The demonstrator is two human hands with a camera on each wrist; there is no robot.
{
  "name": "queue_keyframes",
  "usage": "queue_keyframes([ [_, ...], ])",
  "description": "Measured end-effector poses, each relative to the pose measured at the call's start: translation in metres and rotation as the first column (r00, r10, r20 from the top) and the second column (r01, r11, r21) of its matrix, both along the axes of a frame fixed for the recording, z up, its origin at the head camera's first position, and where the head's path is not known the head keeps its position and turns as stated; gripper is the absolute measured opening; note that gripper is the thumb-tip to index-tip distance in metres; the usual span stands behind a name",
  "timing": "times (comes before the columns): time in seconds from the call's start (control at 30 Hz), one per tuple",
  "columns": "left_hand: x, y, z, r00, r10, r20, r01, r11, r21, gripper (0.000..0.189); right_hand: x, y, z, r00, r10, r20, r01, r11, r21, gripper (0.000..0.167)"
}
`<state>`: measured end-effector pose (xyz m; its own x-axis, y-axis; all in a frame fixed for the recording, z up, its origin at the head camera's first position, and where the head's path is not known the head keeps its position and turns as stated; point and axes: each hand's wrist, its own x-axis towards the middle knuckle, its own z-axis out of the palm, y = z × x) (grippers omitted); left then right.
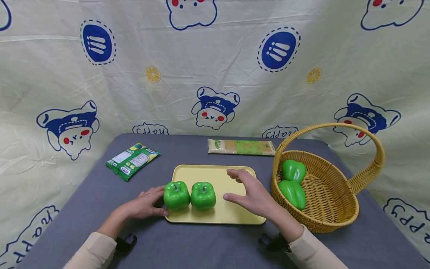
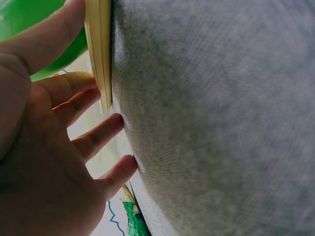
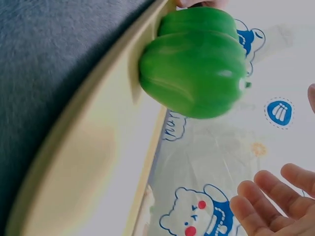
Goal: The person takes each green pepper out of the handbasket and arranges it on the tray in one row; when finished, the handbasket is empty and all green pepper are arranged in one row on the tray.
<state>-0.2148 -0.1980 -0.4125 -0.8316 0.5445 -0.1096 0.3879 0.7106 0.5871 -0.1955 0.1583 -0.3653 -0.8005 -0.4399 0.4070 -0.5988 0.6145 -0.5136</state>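
Head view: two green peppers were shown upright on a pale yellow tray (image 1: pixel 231 215) near the centre of the frame. The left-hand pepper (image 1: pixel 176 198) was set close to the tray's left edge, and the right-hand pepper (image 1: pixel 203 198) just beside it; whether the two were touching could not be told. The left hand (image 1: pixel 146 203) was placed at that edge, left of centre, its fingers spread and curled round nothing; in the left wrist view, fingertips were seen at or against the rim. Contact with the pepper could not be confirmed. The right hand (image 1: pixel 253 196) was held wide above the tray's right half, thumb well apart from the fingers, nothing grasped.

As a judgement, the left-hand pepper could be tipped over the rim if it were nudged leftward, since little tray was left beyond it. With the peppers so close, a push on one could be passed to the other and both rolled. If the rim were pressed or lifted at one end only, the tray could be tilted and its load slid. The wicker basket (image 1: pixel 317 226), at right, holding two more peppers (image 1: pixel 293 183), could be knocked by the right forearm, near its left side.
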Motion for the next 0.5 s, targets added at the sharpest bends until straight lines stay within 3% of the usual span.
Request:
queue_keyframes([
  [0.5,0.000,0.000,0.000,1.000,0.001,0.005,-0.001,1.000,-0.004,0.076,0.010,0.030,0.014,0.987,-0.143,-0.078,0.144,0.990,0.005,0.064],
])
